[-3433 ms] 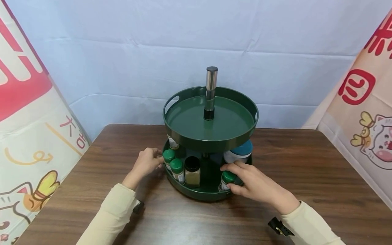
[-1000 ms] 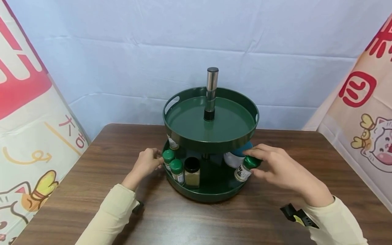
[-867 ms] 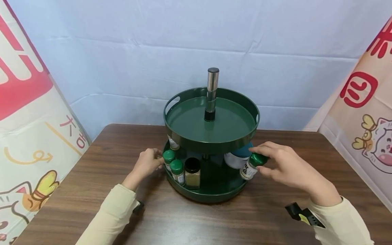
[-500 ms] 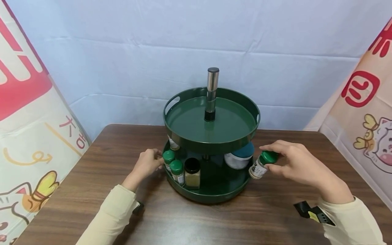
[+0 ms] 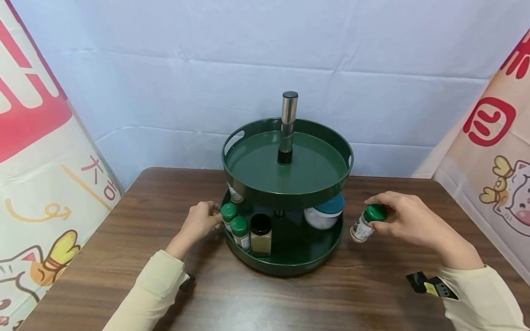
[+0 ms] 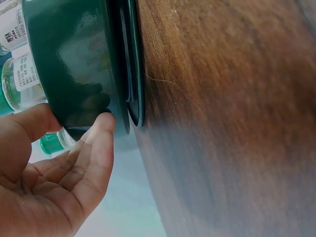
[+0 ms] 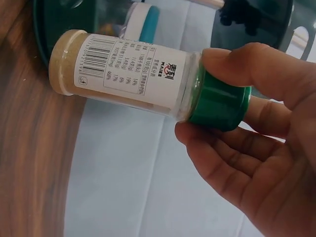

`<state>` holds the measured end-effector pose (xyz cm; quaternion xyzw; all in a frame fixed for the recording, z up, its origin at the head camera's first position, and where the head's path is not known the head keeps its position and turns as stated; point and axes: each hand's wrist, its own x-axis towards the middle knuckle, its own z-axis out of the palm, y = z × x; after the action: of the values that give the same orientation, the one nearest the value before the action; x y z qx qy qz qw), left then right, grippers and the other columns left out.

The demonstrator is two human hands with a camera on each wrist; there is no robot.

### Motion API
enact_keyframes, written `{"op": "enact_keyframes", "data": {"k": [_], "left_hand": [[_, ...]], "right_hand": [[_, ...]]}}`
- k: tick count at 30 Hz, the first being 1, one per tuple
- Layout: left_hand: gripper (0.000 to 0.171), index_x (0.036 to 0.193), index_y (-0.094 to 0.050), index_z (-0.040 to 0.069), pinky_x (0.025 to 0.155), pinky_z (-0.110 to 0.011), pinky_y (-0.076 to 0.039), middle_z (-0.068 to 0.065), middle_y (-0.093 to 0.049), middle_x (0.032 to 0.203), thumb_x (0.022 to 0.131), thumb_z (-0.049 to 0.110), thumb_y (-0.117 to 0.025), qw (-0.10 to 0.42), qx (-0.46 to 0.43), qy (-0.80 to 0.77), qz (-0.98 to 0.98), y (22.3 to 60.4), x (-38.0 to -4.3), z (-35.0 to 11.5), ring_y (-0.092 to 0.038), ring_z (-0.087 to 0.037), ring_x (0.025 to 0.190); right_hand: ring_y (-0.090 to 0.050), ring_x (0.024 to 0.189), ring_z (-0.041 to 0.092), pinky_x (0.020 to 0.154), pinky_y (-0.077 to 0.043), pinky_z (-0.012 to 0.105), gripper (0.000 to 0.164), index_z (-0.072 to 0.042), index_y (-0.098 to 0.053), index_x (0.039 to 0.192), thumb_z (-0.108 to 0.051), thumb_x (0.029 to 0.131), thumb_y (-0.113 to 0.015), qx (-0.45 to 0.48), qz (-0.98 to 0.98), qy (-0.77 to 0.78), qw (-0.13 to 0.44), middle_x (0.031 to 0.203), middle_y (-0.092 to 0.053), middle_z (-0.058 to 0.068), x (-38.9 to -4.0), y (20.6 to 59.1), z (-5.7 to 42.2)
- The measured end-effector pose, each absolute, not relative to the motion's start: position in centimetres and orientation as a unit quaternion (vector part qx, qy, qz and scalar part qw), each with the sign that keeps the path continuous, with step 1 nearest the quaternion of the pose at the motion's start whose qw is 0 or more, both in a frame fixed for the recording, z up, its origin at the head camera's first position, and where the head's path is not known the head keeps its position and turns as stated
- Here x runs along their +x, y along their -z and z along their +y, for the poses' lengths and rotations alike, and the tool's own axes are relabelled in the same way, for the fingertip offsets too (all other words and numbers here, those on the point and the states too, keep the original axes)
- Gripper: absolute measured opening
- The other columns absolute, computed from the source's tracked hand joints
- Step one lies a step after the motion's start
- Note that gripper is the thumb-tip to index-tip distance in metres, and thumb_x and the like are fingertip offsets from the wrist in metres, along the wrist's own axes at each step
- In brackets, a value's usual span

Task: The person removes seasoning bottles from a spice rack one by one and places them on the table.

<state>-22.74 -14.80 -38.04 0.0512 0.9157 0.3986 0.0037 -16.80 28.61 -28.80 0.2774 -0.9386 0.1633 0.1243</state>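
On the table stands a green two-tier turntable rack with an upper tray (image 5: 285, 174) and a lower tray (image 5: 281, 268). My left hand (image 5: 199, 224) holds the lower tray's left edge. In the left wrist view its thumb is at the rim and its fingertips (image 6: 106, 121) touch the outer wall. My right hand (image 5: 407, 219) pinches a spice jar (image 7: 131, 74) by its green cap, thumb on one side and fingers on the other. The jar has a white label and tan powder inside. It hangs tilted, right of the rack and apart from it.
At the lower tray's left are two green-capped jars (image 5: 240, 233), a black-capped jar (image 5: 261, 235) and a partly hidden jar (image 5: 235, 194). A blue-lidded white tub (image 5: 325, 214) sits at its right. A metal post (image 5: 289, 108) rises from the upper tray.
My right hand has lifted the spice jar out of the lower tray's front right and carried it rightward past the rim. The left hand has stayed at the tray's edge.
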Motion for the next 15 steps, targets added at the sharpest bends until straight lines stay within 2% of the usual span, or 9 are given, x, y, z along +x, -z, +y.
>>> {"op": "enact_keyframes", "data": {"k": [9,15], "left_hand": [[0.022,0.101,-0.063,-0.003,0.055,-0.03,-0.046,-0.004,-0.062,0.065,0.086,0.013,-0.061,0.002,0.054,-0.399,0.915,38.0,-22.8,-14.7,-0.06,-0.02,0.058],[0.021,0.102,-0.062,-0.004,0.056,-0.03,-0.046,-0.003,-0.062,0.067,0.087,0.011,-0.06,0.006,0.054,-0.392,0.918,38.0,-22.9,-14.8,-0.06,-0.019,0.059]], "right_hand": [[-0.053,0.068,0.013,0.056,-0.045,0.031,0.038,0.0,-0.062,0.102,-0.013,0.07,-0.08,0.223,-0.957,-0.178,0.058,0.083,-0.06,0.002,-18.0,29.4,29.7],[-0.051,0.068,0.017,0.057,-0.044,0.034,0.035,-0.001,-0.061,0.096,-0.014,0.069,-0.08,0.197,-0.965,-0.17,0.037,0.08,-0.059,0.002,-18.7,29.8,30.5]]}}
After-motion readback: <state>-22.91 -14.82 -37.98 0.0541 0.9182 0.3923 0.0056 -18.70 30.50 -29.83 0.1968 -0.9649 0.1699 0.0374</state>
